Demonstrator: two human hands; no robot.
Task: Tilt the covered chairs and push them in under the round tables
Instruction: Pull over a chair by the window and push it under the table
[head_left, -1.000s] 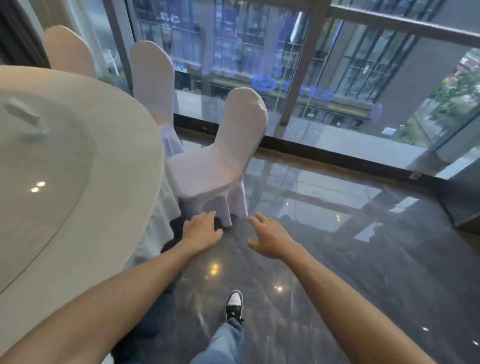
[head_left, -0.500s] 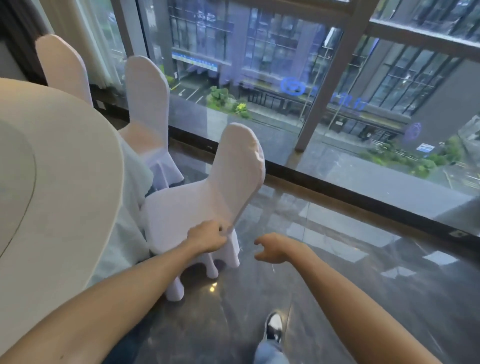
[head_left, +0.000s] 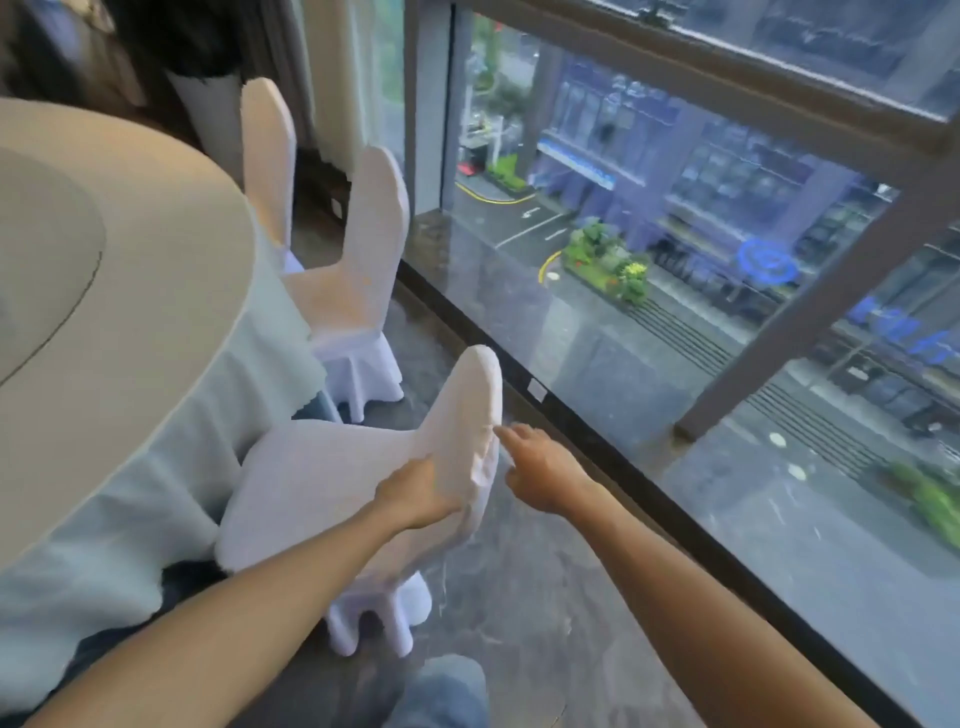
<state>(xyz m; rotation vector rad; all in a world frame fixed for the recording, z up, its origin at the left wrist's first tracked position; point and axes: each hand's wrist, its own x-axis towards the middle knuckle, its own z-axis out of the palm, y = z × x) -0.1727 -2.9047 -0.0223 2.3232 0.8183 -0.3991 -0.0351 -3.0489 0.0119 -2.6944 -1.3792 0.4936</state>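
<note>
Chair (head_left: 332, 483) backrest in left hand (head_left: 415, 493), tilted

three covered chairs: one tipped chair (head_left: 332, 488), one middle chair (head_left: 358, 291), one far chair (head_left: 267, 150). one round table (head_left: 130, 291). two hands: left hand (head_left: 415, 493), right hand (head_left: 540, 467). one big window (head_left: 675, 208).

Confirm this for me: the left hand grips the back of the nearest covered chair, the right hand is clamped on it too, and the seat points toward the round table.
Wrong on the right hand: in the head view it is open beside the nearest covered chair, not clamped. The left hand does grip the back, and the seat points toward the round table.
</note>
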